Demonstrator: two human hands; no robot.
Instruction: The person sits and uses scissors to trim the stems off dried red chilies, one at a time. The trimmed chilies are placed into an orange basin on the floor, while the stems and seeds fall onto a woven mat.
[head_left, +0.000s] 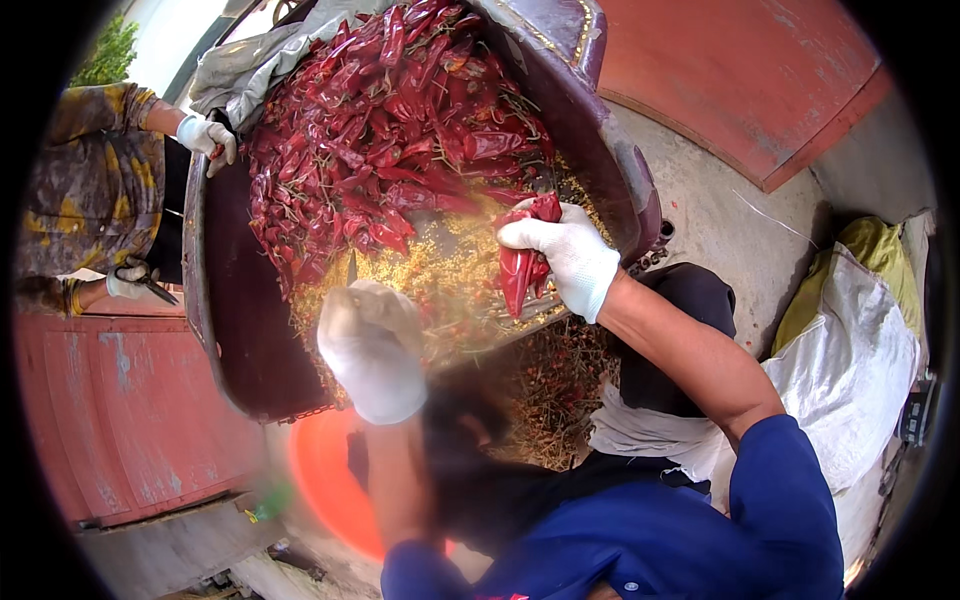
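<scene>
My right hand (574, 251), in a white knit glove, grips a small bunch of red chili peppers (517, 274) with their tips pointing down. To its left is my left hand (371, 349), also gloved and blurred by motion. It is closed on a tool whose dark pointed blade (352, 268) sticks out beyond the fingers; the rest is hidden. Both hands are over the near end of a purple metal cargo bed (247, 345). A large heap of red chili peppers (390, 127) fills its far part, and loose yellow seeds (450, 244) cover the floor near my hands.
At left, a co-worker (97, 187) in white gloves holds a dark bladed tool (160, 291). An orange tub (319, 472) stands below my left forearm. Stem scraps (559, 390) lie below the bed's near edge. White sacking (840, 360) is at right, near a red metal panel (735, 75).
</scene>
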